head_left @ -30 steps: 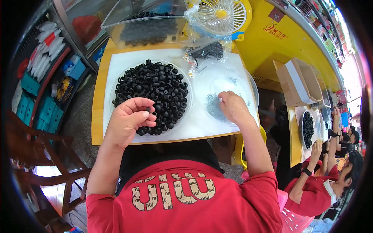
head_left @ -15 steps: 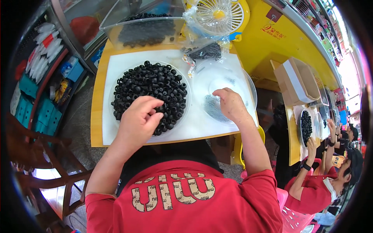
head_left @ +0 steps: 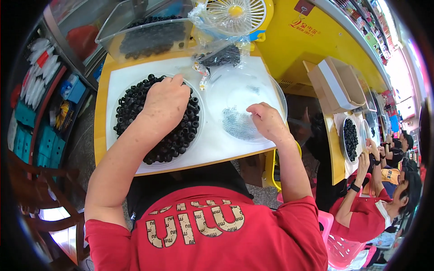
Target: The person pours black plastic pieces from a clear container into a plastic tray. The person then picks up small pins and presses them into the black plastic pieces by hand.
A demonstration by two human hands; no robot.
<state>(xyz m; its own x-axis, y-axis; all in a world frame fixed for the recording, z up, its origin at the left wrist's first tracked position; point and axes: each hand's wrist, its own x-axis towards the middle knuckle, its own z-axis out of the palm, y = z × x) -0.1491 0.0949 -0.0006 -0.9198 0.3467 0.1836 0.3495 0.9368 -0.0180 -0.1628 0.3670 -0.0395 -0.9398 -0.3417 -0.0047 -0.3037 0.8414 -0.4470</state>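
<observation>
Small black rounded plastic parts with holes (head_left: 135, 108) are heaped in a round clear tray (head_left: 202, 118). Over the far right of that heap is my left hand (head_left: 166, 101), back up and fingers curled down; its fingertips are hidden. To the right, a second round clear tray (head_left: 226, 83) has many tiny thin metallic pieces (head_left: 238, 123) scattered over its bottom. My right hand (head_left: 268, 121) is above this tray's right part, thumb and forefinger pinched together. Whatever lies between those fingertips is too small to make out.
Both trays stand on a white sheet on a wooden table (head_left: 101, 113). Behind them are a clear bin (head_left: 110, 43) of black parts, a plastic-wrapped bundle (head_left: 224, 56) and a yellow fan (head_left: 262, 20). At right, a co-worker (head_left: 361, 212) sits beside another table with a cardboard box (head_left: 337, 86).
My left hand has moved away from me, from the heap's near side to its far right, turning back up. My right hand keeps its pinch over the tray. The whole view has shifted slightly.
</observation>
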